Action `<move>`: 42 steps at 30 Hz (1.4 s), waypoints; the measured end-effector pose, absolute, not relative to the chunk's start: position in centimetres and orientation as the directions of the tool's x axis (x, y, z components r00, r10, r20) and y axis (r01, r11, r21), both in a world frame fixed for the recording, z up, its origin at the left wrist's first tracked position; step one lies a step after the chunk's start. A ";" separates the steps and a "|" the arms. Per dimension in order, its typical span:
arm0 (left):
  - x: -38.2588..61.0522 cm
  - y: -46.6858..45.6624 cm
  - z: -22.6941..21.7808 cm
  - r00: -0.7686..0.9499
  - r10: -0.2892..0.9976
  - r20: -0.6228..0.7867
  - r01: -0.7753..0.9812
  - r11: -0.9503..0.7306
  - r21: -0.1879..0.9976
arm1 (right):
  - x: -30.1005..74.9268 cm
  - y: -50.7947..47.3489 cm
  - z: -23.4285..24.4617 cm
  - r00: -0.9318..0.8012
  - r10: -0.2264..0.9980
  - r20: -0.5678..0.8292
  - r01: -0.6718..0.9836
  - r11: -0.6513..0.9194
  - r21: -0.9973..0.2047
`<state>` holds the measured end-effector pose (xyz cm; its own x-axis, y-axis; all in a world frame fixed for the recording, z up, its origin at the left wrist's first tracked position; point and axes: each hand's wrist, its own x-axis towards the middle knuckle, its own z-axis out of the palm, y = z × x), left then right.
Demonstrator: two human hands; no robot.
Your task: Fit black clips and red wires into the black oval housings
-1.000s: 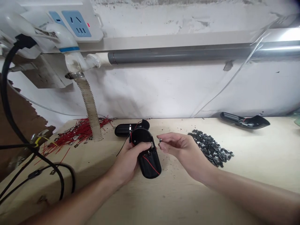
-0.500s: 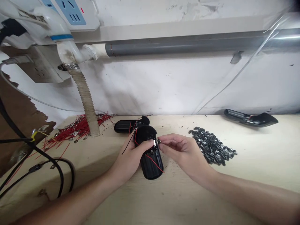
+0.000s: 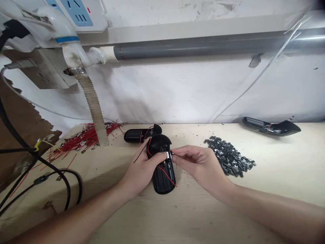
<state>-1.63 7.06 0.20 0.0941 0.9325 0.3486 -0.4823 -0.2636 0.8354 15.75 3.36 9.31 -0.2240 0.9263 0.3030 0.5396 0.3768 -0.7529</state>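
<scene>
A black plastic housing (image 3: 164,181) with a rounded top and thin red and black wires stands tilted between my hands. My left hand (image 3: 142,169) is closed around its left side, the thumb pressing beside a small silvery metal part (image 3: 168,155). At the housing's right edge, my right hand (image 3: 194,161) is pinched, thumb and forefinger together on a small dark part that their tips mostly hide. Just behind sits a second black housing (image 3: 134,135) with red wires. To the right of my right hand lies a heap of small black and metal parts (image 3: 230,157).
Red wires with metal tabs (image 3: 81,139) are piled at the back left, under a ribbed hose (image 3: 92,105). Black cables (image 3: 67,183) loop over the table's left side. Another black housing (image 3: 271,127) lies at the back right, near the wall.
Both hands stay at the housing in nearly the same grip. The housing has tilted very slightly, and the whole view has shifted a little.
</scene>
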 end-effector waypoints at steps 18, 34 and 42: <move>-1.6 6.6 0.7 0.071 0.960 0.270 -0.377 -0.225 0.898 | 15.6 3.4 9.7 -0.219 0.935 0.279 0.576 0.354 -0.737; -1.6 6.2 1.1 0.080 0.928 0.365 -0.393 -0.307 0.867 | 15.5 3.5 9.5 -0.159 0.951 0.266 0.575 0.308 -0.758; -1.8 6.5 0.4 0.050 0.931 0.360 -0.309 -0.329 0.892 | 15.5 3.7 9.8 -0.220 0.945 0.241 0.519 0.323 -0.791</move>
